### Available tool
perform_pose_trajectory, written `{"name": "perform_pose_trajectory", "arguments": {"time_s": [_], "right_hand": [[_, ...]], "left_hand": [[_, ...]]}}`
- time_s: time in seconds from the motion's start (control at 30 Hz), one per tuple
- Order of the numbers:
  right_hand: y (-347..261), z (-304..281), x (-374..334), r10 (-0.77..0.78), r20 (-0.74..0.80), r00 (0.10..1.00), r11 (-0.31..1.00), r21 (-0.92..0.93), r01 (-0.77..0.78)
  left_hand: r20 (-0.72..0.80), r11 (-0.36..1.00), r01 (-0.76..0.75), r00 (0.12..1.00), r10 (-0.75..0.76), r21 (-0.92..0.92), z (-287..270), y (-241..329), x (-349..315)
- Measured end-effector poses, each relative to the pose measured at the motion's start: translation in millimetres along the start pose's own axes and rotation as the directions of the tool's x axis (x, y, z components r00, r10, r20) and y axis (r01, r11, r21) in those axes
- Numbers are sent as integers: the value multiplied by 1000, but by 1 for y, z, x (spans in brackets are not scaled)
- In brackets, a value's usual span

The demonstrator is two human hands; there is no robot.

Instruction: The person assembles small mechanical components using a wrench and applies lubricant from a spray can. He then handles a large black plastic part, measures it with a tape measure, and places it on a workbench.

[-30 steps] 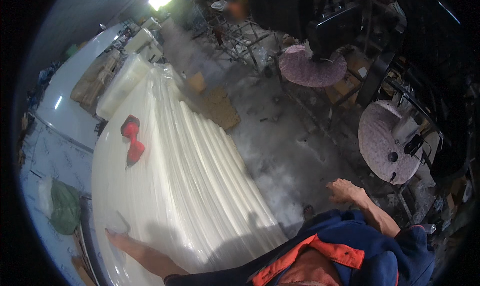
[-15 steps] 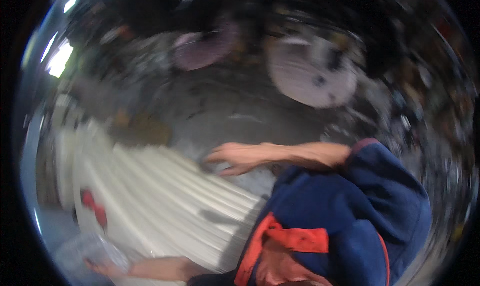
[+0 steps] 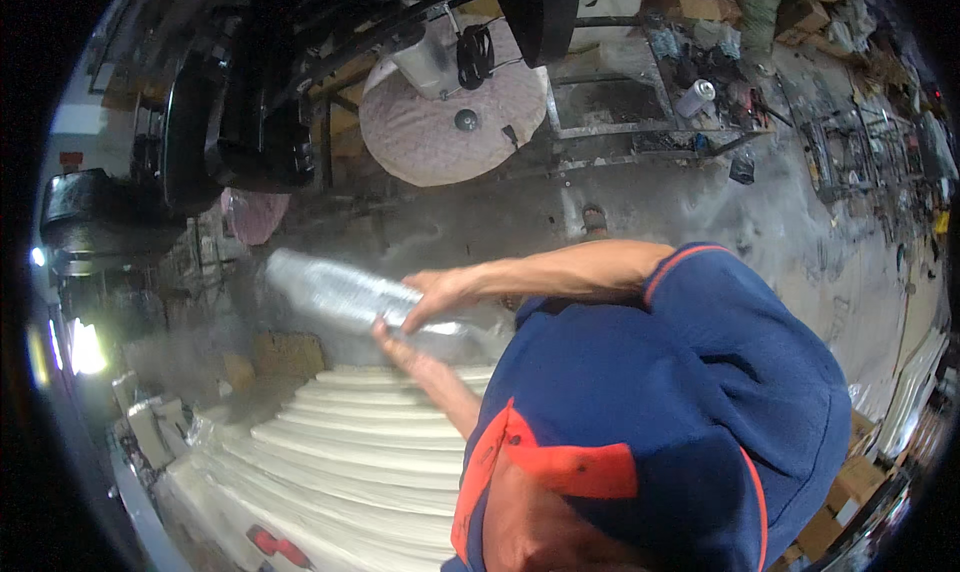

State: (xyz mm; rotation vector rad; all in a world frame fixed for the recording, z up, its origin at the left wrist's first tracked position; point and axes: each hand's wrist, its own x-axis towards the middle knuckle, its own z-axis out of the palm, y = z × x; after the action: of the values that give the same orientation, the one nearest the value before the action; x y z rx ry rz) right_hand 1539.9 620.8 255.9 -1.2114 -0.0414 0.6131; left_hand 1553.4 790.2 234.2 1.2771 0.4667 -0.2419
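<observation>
In front of me both hands meet on a long, shiny length of clear plastic, blurred by motion; whether it is a bag or a wrapped piece is hard to tell. My right hand is closed on its near end, with the thumb side toward the body. My left hand grips its lower edge, fingers pointing up. Below them lie long cream-white ribbed strips, side by side. A red and black object rests on the strips at the lower left.
A round pinkish board stands at the far side, with a grey machine part and a coiled black cable on it. Black machinery hangs at upper left. A spray can and cardboard boxes are at far right.
My left hand has come up from the lower left with the clear plastic to meet my right hand. My right hand has closed on the plastic. The view has turned.
</observation>
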Motion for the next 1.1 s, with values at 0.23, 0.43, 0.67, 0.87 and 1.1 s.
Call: {"name": "perform_pose_trajectory", "arguments": {"time_s": [0.23, 0.43, 0.67, 0.87, 1.1], "right_hand": [[41, -134, -118, 190, -288, 939, 942, 322, -92], [88, -152, -164, 241, -649, 722, 954, 295, -53], [152, -212, -190, 339, -793, 506, 798, 528, 293], [174, -296, -168, 332, -800, 499, 593, 588, 549], [197, -376, -78, 275, -860, 431, 625, 500, 599]], "left_hand": [[279, 903, 415, 885, -372, -111, 131, -107, -14], [27, 935, 339, 939, -343, 101, 142, -173, -13], [85, 957, 289, 953, -291, 41, 70, -136, -7], [41, 940, 338, 941, -336, -55, 15, -127, 0], [40, 962, 246, 969, -243, -119, -23, -92, 13]]}}
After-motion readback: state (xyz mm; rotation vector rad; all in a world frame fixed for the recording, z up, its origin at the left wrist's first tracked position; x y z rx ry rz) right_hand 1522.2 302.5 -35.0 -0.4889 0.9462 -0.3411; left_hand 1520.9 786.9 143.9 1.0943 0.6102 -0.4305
